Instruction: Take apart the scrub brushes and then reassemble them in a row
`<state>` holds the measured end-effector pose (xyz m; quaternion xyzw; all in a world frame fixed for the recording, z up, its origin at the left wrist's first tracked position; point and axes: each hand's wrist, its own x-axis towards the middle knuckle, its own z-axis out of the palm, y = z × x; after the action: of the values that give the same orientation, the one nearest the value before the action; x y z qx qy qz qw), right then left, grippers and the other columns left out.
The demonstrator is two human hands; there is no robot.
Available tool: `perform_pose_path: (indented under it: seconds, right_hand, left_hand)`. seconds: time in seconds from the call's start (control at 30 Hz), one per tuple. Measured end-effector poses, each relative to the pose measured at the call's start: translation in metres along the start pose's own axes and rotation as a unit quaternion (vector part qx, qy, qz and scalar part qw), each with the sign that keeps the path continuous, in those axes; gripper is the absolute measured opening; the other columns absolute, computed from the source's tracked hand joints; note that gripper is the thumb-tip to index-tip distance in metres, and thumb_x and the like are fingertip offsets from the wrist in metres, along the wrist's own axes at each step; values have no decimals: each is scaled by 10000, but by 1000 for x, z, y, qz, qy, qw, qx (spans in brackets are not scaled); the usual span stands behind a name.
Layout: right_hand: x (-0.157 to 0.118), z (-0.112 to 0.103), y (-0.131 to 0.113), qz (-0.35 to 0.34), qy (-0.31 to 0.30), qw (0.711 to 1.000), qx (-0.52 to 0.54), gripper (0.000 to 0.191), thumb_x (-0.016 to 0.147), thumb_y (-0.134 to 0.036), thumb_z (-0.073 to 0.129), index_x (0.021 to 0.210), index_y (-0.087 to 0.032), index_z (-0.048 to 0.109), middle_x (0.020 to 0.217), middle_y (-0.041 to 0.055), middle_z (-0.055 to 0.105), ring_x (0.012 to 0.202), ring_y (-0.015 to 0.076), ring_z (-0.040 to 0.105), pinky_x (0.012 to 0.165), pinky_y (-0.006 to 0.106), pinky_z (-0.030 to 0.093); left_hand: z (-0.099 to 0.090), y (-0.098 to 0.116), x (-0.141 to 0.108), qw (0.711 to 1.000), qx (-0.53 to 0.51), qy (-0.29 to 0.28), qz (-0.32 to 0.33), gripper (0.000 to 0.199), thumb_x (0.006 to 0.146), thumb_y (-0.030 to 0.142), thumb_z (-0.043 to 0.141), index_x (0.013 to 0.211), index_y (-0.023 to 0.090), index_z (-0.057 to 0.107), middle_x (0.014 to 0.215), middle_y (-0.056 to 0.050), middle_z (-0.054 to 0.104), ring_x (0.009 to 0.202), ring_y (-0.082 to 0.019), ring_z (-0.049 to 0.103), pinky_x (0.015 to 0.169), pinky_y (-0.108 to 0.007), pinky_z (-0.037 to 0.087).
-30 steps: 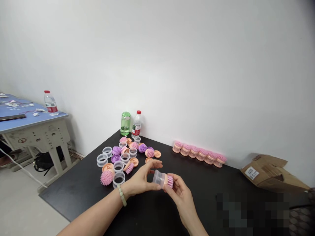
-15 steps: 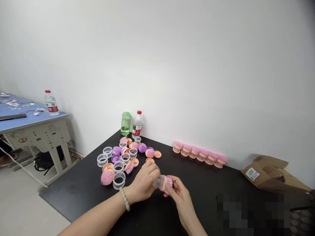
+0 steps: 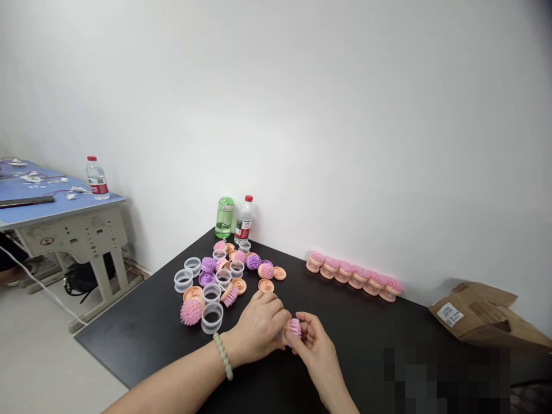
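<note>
Over the black table, my left hand [image 3: 261, 323] is closed around the clear ring part of a scalp brush, mostly hidden by the fingers. My right hand [image 3: 317, 345] pinches the same scalp brush [image 3: 295, 328] by its pink bristle end. To the left lie loose parts: clear plastic rings [image 3: 212, 318], pink bristle heads [image 3: 192, 311], purple bristle heads [image 3: 253, 262] and peach discs [image 3: 266, 286]. Along the wall at the right stands a row of several pink-topped scalp brushes [image 3: 344, 271].
A green bottle [image 3: 224, 218] and a red-capped water bottle [image 3: 244, 220] stand at the back corner of the black table [image 3: 159, 322]. An opened cardboard box [image 3: 478, 316] lies at the right. Another blue table [image 3: 64, 207] with a water bottle [image 3: 97, 179] is at the far left.
My left hand has closed further over the clear ring and moved nearer my right hand, covering more of the brush. The view has shifted slightly.
</note>
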<state>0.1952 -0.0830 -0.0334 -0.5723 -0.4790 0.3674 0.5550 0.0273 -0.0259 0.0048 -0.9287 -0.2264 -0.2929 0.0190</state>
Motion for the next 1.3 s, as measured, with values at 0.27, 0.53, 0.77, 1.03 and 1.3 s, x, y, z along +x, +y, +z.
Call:
perform_pose_path:
  seconds: [0.27,0.53,0.77,1.03,1.3]
  right_hand:
    - [0,5,-3,-20,36,999,32,612,730,-606,746,1144,-202,547,985,94,715,894,277,691,615,344,591]
    - [24,23,30,-200,57,948,-243,402,860,-436,615,1196,-215,632,1210,141,638,1076,326,616,829,456,570]
    - [62,56,34,-302,18,860,-410,391,907,-297,564,1291,-237,604,1362,162,542,1216,387,510,995,568,474]
    - [47,47,27,-309,-1,870,-384,152,926,-313,551,987,-224,658,1065,134,642,1046,341,607,876,500,548]
    - [10,9,15,-265,18,912,-312,134,902,-264,564,1031,-231,549,977,61,644,883,233,673,780,373,589]
  left_hand:
    - [-14,-4,3,992,-56,96,-61,222,853,303,671,1019,186,581,977,-91,653,915,-273,559,779,-387,409]
    - [-32,-31,6,755,-460,301,-358,439,714,299,790,1072,200,556,1038,-41,634,991,-234,607,864,-345,461]
    - [-22,-42,5,644,-575,317,-392,542,571,234,848,1028,210,557,981,1,594,928,-184,596,803,-286,475]
    - [-23,-39,2,599,-667,242,-372,498,577,314,898,894,185,536,852,8,616,803,-156,637,777,-308,519]
    - [-19,-30,4,542,-734,150,-380,481,535,239,918,860,156,573,841,-11,632,741,-131,628,779,-318,523]
